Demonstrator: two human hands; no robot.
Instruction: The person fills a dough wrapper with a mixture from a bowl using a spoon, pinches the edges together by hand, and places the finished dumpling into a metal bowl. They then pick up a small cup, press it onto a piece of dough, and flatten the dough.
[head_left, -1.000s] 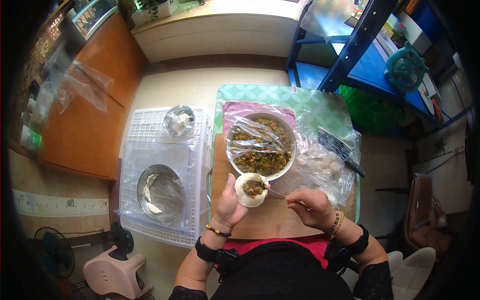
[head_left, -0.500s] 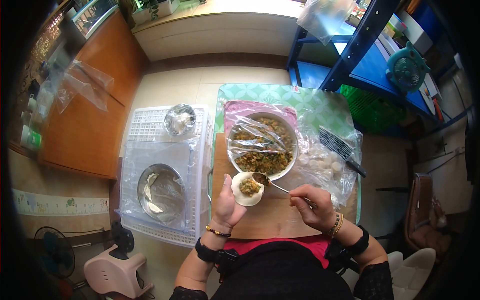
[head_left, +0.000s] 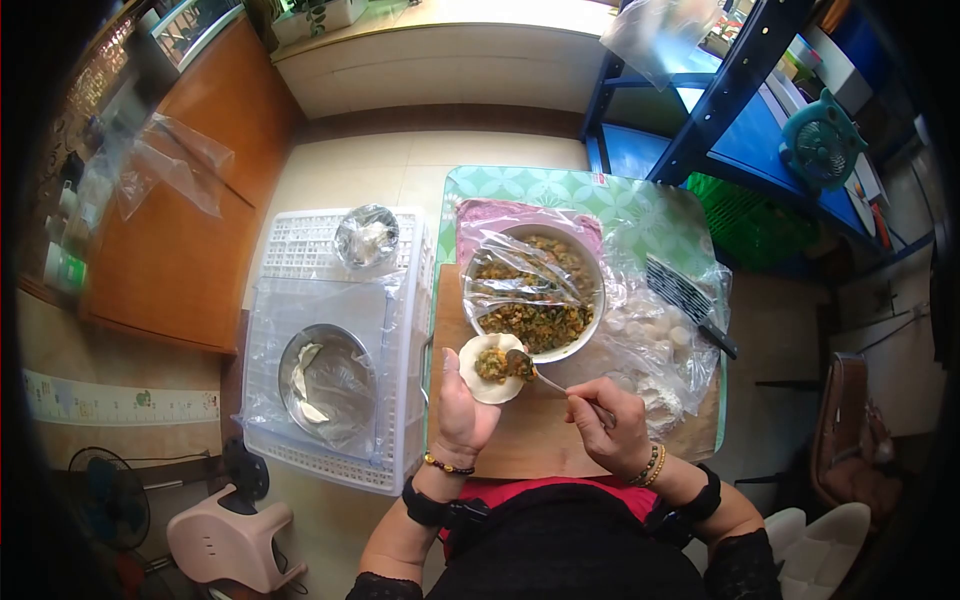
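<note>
My left hand holds up a round dough wrapper with chopped filling on its middle. In my right hand is the handle of a metal spoon, whose filled bowl rests over the filling on the wrapper. Behind both hands stands a large bowl of chopped filling, partly covered by clear plastic. To its right, pale dough pieces lie under plastic film, with a dark-bladed cleaver on top. Beneath these is a wooden board.
At the left, a white rack carries a metal bowl with folded dough under plastic and a smaller wrapped bowl. A pink stool is lower left. Blue shelving stands at the upper right.
The spoon has moved left over the wrapper, so its bowl now overlaps the filling there. My right hand has shifted slightly left with it. The whole view has shifted a little.
</note>
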